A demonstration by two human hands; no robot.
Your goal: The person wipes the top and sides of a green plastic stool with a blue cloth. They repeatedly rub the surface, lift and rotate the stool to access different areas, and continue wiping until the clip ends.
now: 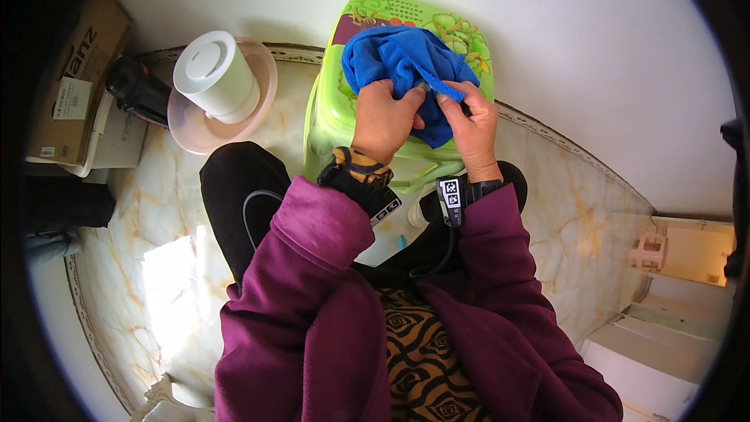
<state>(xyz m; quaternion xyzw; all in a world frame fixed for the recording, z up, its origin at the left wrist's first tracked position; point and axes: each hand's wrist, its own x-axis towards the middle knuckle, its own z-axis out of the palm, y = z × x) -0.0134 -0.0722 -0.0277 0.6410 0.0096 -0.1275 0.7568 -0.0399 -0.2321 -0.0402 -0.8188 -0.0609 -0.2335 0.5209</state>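
A bunched blue cloth with a stitched edge lies on a green plastic stool with a printed floral top. My left hand grips the near left part of the cloth between thumb and fingers. Close beside it, my right hand pinches the stitched edge at the cloth's near right. A flap of the cloth hangs between the two hands towards the stool's near edge. Whatever may lie inside the folds is hidden. Both wrists wear black straps with printed tags.
Left of the stool, a white lidded container stands in a pale pink basin. Further left are a black bottle-like object and a cardboard box on a white bin. A white wall rises behind the stool.
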